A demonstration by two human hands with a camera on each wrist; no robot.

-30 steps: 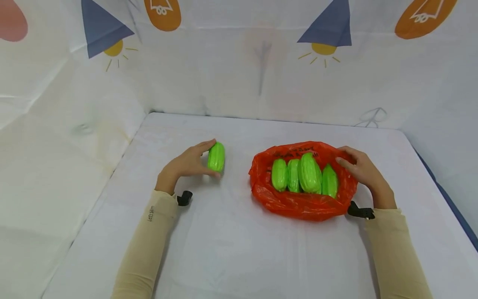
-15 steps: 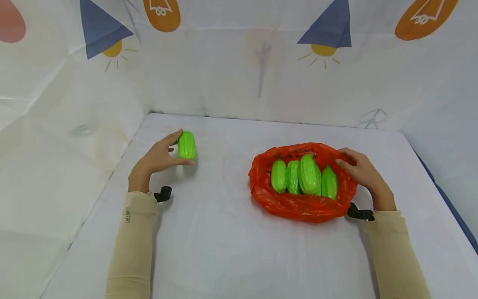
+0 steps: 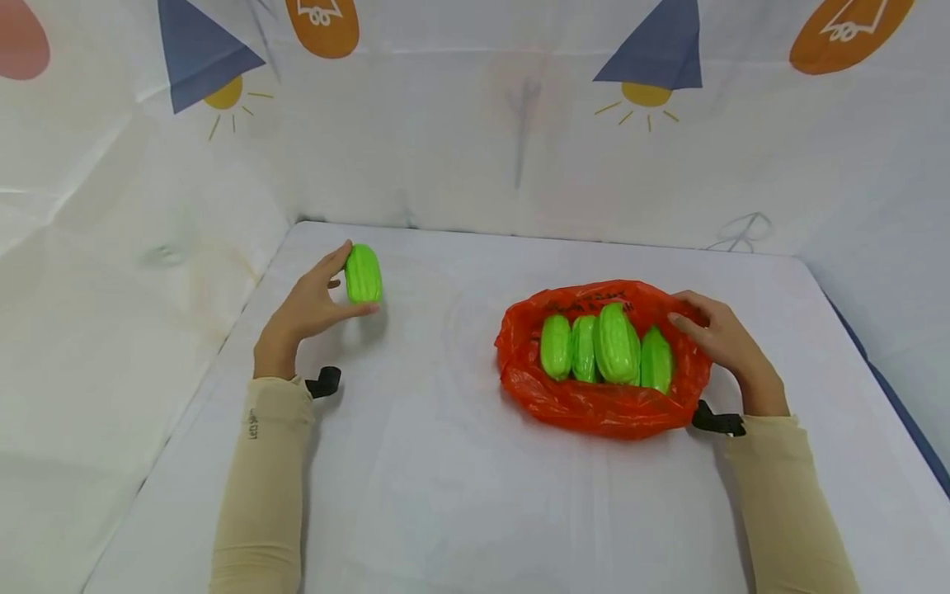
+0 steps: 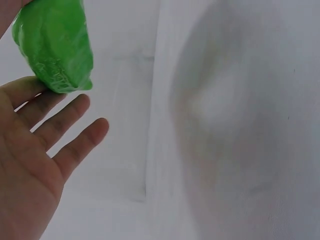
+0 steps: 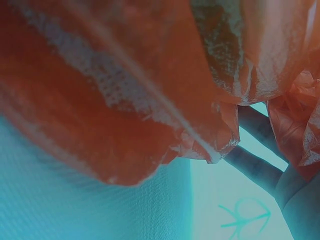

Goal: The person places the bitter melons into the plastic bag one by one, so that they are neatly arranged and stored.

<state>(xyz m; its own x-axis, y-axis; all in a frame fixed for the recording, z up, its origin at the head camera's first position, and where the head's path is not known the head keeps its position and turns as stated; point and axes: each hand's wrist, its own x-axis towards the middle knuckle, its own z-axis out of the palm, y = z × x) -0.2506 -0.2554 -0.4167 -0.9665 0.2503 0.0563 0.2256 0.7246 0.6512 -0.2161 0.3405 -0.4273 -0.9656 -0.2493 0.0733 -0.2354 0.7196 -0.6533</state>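
A bright green ridged gourd [image 3: 364, 274] is held above the left far part of the table by my left hand [image 3: 297, 312], pinched between thumb and fingertips. In the left wrist view the gourd [image 4: 57, 47] looks shiny, as if wrapped in clear film, and the other fingers are spread beside it. My right hand [image 3: 726, 340] grips the right rim of a red plastic bag [image 3: 594, 415], thumb on the inner side. Several similar green gourds [image 3: 616, 342] lie side by side in the opened bag. Up close, the bag [image 5: 115, 100] covers much of the right wrist view.
A white-covered table [image 3: 460, 495] carries everything. Behind it hangs a white cloth backdrop [image 3: 460, 140] with printed shapes, which also runs down the left side. Black wrist straps [image 3: 324, 382] are on both wrists.
My left hand has carried the gourd leftward and a little toward the far edge, mostly in the first half second. The right hand and the bag have stayed in place.
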